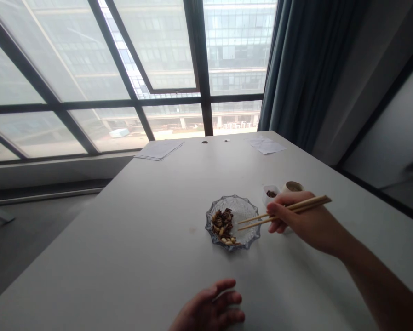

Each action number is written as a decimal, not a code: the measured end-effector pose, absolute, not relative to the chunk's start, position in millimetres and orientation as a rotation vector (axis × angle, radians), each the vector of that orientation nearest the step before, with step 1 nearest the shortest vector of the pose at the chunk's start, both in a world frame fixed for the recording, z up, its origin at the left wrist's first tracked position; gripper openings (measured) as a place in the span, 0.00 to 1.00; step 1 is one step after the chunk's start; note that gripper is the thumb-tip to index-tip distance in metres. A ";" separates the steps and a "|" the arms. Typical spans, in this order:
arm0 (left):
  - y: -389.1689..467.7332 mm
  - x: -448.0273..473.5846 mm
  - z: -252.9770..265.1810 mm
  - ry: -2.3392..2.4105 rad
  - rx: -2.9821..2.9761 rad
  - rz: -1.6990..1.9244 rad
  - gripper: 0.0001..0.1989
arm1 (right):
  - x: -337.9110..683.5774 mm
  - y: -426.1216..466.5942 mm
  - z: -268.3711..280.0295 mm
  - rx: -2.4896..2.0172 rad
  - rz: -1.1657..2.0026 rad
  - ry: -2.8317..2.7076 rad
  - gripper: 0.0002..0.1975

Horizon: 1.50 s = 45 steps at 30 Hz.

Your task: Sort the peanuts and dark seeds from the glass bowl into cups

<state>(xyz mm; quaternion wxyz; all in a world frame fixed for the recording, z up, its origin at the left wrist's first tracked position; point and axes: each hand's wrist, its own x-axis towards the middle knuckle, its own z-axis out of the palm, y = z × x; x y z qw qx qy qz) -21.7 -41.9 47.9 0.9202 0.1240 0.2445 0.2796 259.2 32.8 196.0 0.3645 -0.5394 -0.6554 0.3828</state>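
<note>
Across a white counter (123, 257), I see a right hand (299, 224) bring chopsticks (308, 203) over a glass bowl (245, 210).
The bowl sits ahead of one hand and just beside the other, placed, I judge, for easy reach. The right hand's fingers are clamped on the chopsticks well back from the tips, which probably keeps the knuckles off the scalloped rim. Below the bowl, the left hand (213, 305) shows fingers bent and loosely apart, holding nothing I can make out. Beyond the right hand stand a tan cup (292, 185) and a smaller white container (266, 199), apparently kept near that side. Dark pieces (223, 217) and pale nuts (228, 240) fill the bowl's left, leaving bare glass under the tips; whether those touch it, I cannot tell.
</note>
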 end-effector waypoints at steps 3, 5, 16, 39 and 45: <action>-42.1 -21.6 47.6 0.506 0.261 0.578 0.16 | 243.3 31.1 186.7 -1.366 1.092 -1.734 0.18; -42.0 -21.4 47.5 0.505 0.267 0.576 0.16 | 237.9 31.3 181.8 -1.382 1.108 -1.753 0.19; -42.0 -20.8 47.4 0.484 0.267 0.577 0.17 | 240.6 35.1 171.9 -1.385 1.017 -1.653 0.21; -41.9 -20.2 49.3 0.492 0.262 0.582 0.16 | 300.5 10.4 228.8 -1.756 0.445 -1.466 0.24; -41.6 -22.1 47.9 0.504 0.266 0.575 0.16 | 258.8 16.8 206.7 -1.504 0.858 -1.745 0.21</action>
